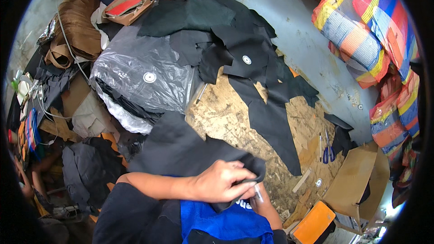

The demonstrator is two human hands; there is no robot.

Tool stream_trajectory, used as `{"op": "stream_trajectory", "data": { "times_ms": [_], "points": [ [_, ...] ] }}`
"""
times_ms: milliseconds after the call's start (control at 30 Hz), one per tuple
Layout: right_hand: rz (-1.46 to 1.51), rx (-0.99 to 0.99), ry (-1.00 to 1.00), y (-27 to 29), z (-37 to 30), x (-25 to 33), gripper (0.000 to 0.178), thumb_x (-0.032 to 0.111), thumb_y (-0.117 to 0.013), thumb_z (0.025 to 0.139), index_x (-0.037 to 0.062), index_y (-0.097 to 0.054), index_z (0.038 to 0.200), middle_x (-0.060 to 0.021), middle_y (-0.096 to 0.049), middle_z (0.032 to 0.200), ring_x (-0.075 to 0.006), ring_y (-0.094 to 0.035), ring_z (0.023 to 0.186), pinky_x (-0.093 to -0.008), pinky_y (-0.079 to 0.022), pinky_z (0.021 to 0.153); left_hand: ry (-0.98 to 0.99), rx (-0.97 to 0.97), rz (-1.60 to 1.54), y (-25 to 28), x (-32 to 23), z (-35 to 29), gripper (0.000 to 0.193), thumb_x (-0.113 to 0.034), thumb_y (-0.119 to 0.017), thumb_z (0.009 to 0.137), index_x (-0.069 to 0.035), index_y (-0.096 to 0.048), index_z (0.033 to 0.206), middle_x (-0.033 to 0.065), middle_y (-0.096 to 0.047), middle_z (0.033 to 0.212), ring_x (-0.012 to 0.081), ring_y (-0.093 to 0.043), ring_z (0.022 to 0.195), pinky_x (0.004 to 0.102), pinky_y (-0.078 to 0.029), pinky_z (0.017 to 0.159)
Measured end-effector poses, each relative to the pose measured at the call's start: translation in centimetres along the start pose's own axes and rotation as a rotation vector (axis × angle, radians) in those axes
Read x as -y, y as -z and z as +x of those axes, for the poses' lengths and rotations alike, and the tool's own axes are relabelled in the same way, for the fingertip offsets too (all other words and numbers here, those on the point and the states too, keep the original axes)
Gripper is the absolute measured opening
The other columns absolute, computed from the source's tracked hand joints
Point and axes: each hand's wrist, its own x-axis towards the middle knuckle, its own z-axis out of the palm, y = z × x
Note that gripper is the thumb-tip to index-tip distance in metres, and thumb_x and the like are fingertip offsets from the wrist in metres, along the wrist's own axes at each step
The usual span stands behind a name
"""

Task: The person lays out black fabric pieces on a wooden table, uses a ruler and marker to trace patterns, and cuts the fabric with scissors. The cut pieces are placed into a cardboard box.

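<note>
A black leather-like sheet (176, 147) lies across my lap and the near edge of the table. My left hand (224, 180) is closed on its folded right edge, thumb and fingers pinching it. My right hand (262, 201) is close against that edge, just below and right of the left hand. Its fingers are partly hidden behind the sheet and the left hand. A small, shiny, pale thing (258, 193) shows at the right fingers; its kind is unclear. Blue-handled scissors (329, 153) lie on the worn board (226, 117) to the right, apart from both hands.
Black cut pieces (271, 126) spread over the board and beyond. A plastic-wrapped stack (142, 72) stands at left, near a pen (201, 94). An open cardboard box (352, 180) and an orange box (313, 223) sit at right. Striped bundles (366, 22) are at far right.
</note>
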Motion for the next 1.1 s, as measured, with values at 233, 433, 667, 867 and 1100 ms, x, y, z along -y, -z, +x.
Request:
{"op": "stream_trajectory", "data": {
  "times_ms": [233,433,667,867,1100],
  "points": [
    [0.196,0.055,0.264,3.7,-4.0,2.1,0.065,0.014,-0.074,0.065,0.001,-0.05,0.123,-0.0076,-0.054,0.119,-0.0223,-0.048,0.116,-0.0377,-0.033,0.104,-0.144,0.185,-0.493,-2.3,0.5,4.7,0.037,-0.024,-0.059,0.09,0.001,-0.058,0.117,0.0169,-0.066,0.104,0.0281,-0.063,0.099,0.0354,-0.044,0.094],
    [-0.786,-0.578,0.378,7.5,-8.6,7.2,0.052,-0.002,-0.066,0.066,-0.0009,-0.055,0.117,-0.0062,-0.062,0.103,-0.0125,-0.056,0.096,-0.0272,-0.042,0.09,0.384,-0.177,0.335,2.9,4.5,-0.8,0.052,-0.023,-0.078,0.069,0.0,-0.059,0.111,0.0171,-0.061,0.106,0.0292,-0.058,0.098,0.0386,-0.046,0.086],
    [-0.793,-0.78,0.963,7.7,-9.7,6.7,0.018,-0.012,-0.054,0.078,-0.0044,-0.064,0.092,-0.0111,-0.068,0.091,-0.0201,-0.065,0.086,-0.0287,-0.048,0.083,0.784,-0.473,0.891,3.0,10.0,-8.5,0.094,-0.029,-0.087,0.053,0.003,-0.04,0.128,0.0242,-0.042,0.12,0.0393,-0.042,0.113,0.0432,-0.035,0.098],
    [-0.577,-1.098,0.754,7.1,-10.4,10.4,0.022,-0.005,-0.058,0.082,-0.0065,-0.058,0.104,-0.0105,-0.066,0.097,-0.016,-0.062,0.084,-0.0273,-0.048,0.079,0.766,-0.365,0.304,4.9,8.1,-6.4,0.081,-0.001,-0.074,0.065,-0.005,-0.037,0.137,0.0258,-0.054,0.12,0.0342,-0.053,0.114,0.0364,-0.041,0.095],
    [-0.02,-0.833,0.687,4.1,-10.1,12.3,0.02,-0.005,-0.06,0.079,-0.0023,-0.06,0.099,-0.011,-0.065,0.093,-0.0191,-0.065,0.083,-0.0317,-0.053,0.077,0.164,-0.092,0.385,8.4,2.7,3.0,0.047,0.006,-0.053,0.07,0.001,-0.059,0.116,0.016,-0.064,0.109,0.0249,-0.059,0.105,0.032,-0.04,0.095]
  ]
}}
